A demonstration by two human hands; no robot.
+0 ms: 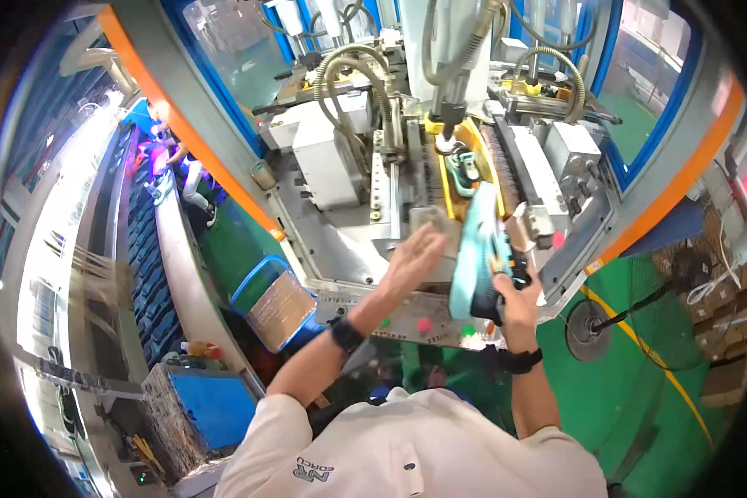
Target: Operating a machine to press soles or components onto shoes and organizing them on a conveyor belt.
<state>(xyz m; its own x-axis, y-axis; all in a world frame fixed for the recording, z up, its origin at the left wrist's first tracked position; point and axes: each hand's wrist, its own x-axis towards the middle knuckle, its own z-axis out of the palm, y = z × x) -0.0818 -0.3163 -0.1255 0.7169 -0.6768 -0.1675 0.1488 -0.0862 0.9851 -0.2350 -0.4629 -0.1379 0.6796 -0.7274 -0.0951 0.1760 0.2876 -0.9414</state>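
Note:
In my right hand is a shoe with a pale turquoise sole and a dark upper, tilted on its side with its sole toward the left. The fingers are closed round its near end. My left hand hovers just left of the shoe, apart from it, fingers stretched out and somewhat blurred. Beyond the held shoe, a second turquoise and black shoe sits in a yellow-edged bay of the machine. A vertical metal rod comes down over that bay.
White machine blocks and hoses flank the bay. Orange-edged posts stand on both sides. At left are a blue-framed cart and a conveyor, with another person farther off. A floor fan stands at right.

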